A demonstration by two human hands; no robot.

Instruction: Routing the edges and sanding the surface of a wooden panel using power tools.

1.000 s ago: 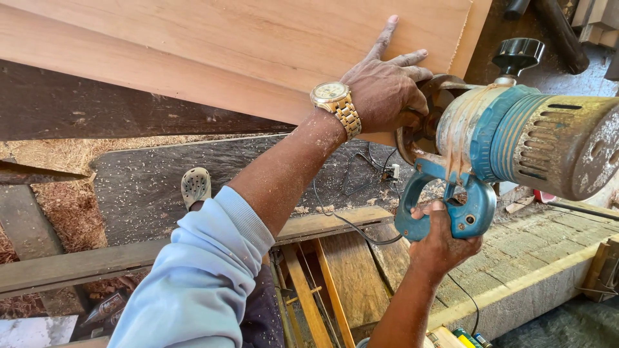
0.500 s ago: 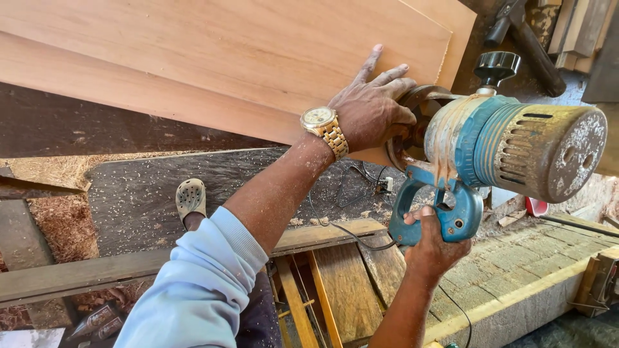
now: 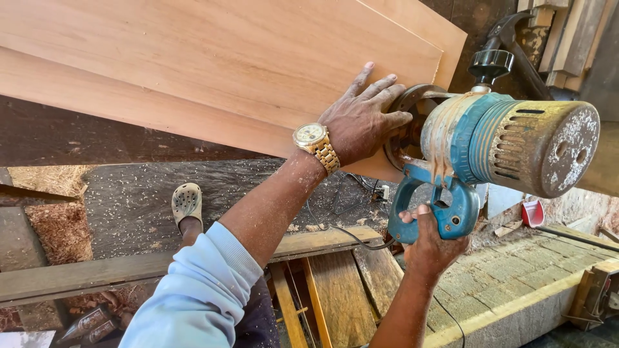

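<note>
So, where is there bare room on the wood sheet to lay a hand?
The wood sheet is bare across its whole left and middle part, up to the left hand. It is crowded at the lower right corner, where that hand lies flat beside the blue saw, held by the right hand.

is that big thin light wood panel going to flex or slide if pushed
The thin light-brown wooden panel looks wide and thin-edged, so it probably flexes. Its smooth face may slide; the left hand lies flat on it. The right hand holds the blue power tool.
</note>
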